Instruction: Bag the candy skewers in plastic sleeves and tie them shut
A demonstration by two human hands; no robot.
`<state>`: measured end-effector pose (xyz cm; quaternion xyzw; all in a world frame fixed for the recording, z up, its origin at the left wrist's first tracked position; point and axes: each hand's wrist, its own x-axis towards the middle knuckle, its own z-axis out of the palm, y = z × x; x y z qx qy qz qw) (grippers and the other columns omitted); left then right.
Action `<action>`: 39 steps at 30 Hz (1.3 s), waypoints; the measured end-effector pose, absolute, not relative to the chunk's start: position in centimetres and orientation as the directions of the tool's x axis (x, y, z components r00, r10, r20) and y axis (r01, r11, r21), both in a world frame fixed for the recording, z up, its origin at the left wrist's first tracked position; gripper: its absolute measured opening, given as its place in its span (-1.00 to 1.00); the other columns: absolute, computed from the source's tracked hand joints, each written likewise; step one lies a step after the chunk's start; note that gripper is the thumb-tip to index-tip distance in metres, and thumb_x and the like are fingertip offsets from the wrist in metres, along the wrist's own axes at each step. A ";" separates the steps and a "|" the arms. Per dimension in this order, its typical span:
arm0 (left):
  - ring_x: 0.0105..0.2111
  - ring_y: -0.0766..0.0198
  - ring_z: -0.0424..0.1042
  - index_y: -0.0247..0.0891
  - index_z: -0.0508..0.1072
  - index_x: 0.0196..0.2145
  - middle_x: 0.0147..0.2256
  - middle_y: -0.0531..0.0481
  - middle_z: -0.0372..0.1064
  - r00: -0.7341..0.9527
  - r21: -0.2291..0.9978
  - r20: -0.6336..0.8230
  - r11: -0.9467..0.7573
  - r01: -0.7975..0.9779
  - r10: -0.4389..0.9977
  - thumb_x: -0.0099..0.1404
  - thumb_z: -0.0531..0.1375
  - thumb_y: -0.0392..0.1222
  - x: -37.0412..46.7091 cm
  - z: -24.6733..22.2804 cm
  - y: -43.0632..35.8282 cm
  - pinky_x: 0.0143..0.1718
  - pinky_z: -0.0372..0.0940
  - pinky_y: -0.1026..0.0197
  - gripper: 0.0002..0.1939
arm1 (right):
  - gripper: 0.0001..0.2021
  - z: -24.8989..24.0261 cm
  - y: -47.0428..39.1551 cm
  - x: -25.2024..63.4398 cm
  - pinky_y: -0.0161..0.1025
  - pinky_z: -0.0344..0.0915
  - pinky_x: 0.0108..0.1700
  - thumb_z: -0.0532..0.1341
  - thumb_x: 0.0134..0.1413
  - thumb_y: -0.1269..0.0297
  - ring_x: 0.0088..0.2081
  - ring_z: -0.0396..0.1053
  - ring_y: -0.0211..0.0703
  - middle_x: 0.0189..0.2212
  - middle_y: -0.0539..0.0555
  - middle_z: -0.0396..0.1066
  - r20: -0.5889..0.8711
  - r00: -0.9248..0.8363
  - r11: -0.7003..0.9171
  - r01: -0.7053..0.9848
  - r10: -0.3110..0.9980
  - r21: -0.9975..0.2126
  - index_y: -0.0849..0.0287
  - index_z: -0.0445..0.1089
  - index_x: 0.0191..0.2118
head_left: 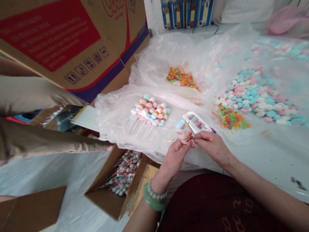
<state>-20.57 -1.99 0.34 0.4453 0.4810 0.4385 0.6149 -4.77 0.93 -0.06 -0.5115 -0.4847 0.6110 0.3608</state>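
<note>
My left hand [175, 156] is closed around the lower end of a candy skewer [182, 127], a stack of pastel blue, white and pink marshmallows that looks slightly blurred. A thin gold tie [172, 140] sticks out beside it. The thumb and fingers of my right hand [213, 146] are pinched together just right of the skewer's base; what they grip is too small to make out. Behind the skewer lies a stack of printed plastic wrappers [199, 123]. To the left, several finished candy skewers [151, 111] rest in a row with their white sticks towards me.
Loose marshmallows [253, 96] and gummy rings [228, 117] lie on plastic sheeting [116, 106] at right, with more gummy rings [182, 78] behind. A box of skewers [106, 190] stands below the table edge. A large carton [72, 42] and another person's legs [48, 138] are at left.
</note>
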 end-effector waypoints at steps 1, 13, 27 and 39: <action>-0.20 0.14 0.37 -0.31 0.48 -0.49 -0.29 -0.11 0.46 0.133 0.973 -0.205 0.216 -0.081 0.970 0.22 0.19 -0.01 -20.5 0.4 -2.1 -0.12 0.22 0.19 -0.70 | -0.80 0.4 1.1 -4.7 -0.30 0.20 -0.34 0.33 -0.23 0.21 -0.30 0.28 -0.17 -0.37 0.04 0.38 -0.201 -0.141 -0.191 0.076 0.969 -0.979 0.17 0.42 -0.41; -0.63 0.38 0.22 -0.26 0.51 -0.43 -0.58 0.06 0.30 -0.359 0.944 -0.103 0.205 0.258 0.928 0.18 0.22 -0.02 -21.7 -2.7 -4.4 -0.59 0.09 0.32 -0.76 | -0.71 0.5 1.8 -10.3 -0.28 0.25 -0.32 0.34 -0.22 0.22 -0.42 0.34 -0.22 -0.45 -0.02 0.41 -0.309 -0.174 -0.350 -0.308 0.935 -0.885 0.20 0.32 -0.33; -0.80 0.55 -0.09 -0.31 0.35 -0.49 -0.71 0.19 0.15 -0.299 0.839 -0.490 0.350 -0.417 0.819 -0.01 0.30 -0.04 -25.5 -3.2 -2.1 -0.77 -0.25 0.41 -0.70 | -0.81 -3.9 2.3 -10.8 -0.22 0.14 -0.25 0.02 0.23 0.47 -0.22 0.30 -0.06 -0.29 0.13 0.34 -0.054 -0.579 0.555 0.801 0.814 -0.224 0.19 0.37 -0.27; -0.82 0.56 -0.10 -0.32 0.33 -0.47 -0.72 0.22 0.14 -0.211 0.757 -0.587 0.437 -0.485 0.782 -0.07 0.33 0.00 -25.8 -4.6 -2.0 -0.80 -0.26 0.42 -0.63 | -0.81 -4.1 2.5 -7.9 -0.26 0.13 -0.24 0.01 0.28 0.44 -0.31 0.29 -0.14 -0.37 0.09 0.35 0.161 -0.419 0.447 0.802 0.894 -0.396 0.24 0.36 -0.29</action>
